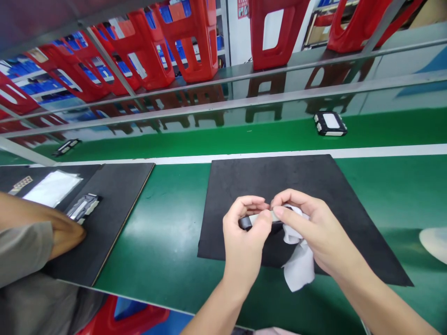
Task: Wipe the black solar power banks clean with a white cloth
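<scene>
Over a black mat [237, 181], both my hands are closed about a small black device with a pale strip along its side [246, 223]. My left hand [244, 232] grips its left end, thumb along the near side. At the other end, my right hand [321, 228] pinches the device between thumb and fingers. A white cloth [300, 267] hangs from the right hand, its upper part tucked under the fingers. Much of the device is covered by my fingers.
Another black device with a white label [331, 122] lies on the green strip [216, 142] beyond. At left, a co-worker's arm [63, 228] rests by a second mat [122, 200] with a similar device [84, 207]. Red stools [268, 56] stand behind a metal rail.
</scene>
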Demonstrator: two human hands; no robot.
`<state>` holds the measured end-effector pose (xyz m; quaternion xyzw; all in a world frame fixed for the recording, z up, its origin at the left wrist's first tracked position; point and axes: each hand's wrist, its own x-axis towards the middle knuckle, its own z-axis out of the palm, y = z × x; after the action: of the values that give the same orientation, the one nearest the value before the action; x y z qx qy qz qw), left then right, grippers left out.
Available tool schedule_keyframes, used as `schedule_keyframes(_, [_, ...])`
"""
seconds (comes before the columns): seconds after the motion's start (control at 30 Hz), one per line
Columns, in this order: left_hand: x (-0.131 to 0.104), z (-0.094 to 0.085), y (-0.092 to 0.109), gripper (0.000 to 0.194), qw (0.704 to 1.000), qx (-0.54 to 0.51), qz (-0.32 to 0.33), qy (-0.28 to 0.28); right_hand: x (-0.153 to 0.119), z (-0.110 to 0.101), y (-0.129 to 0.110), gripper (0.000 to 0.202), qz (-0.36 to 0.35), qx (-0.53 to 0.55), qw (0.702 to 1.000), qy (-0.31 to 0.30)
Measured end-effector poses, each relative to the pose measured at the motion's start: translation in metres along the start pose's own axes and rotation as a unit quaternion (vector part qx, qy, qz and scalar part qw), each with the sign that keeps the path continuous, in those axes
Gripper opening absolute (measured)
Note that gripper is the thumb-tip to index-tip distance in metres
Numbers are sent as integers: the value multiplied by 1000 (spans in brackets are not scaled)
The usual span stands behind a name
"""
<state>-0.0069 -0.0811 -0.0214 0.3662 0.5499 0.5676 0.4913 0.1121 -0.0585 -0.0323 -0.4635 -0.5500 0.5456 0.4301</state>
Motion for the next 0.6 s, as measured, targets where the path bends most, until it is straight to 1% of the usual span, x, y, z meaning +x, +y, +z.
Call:
schedule_keyframes(0.2, [0,4,2,13,1000,5,-5,10,-2,1,2,15,-2,21,999,27])
schedule_keyframes(0.37, [-3,7,3,11,1000,-3,0,27,-6,4,2,25,31,71,996,48])
schedule_keyframes(0.47, [-7,8,2,11,999,-8,10,29,-10,6,3,30,43,83,994,54])
schedule_keyframes(0.6, [-10,7,-2,12,1000,2,17,15,-14,6,5,32,27,67,995,65])
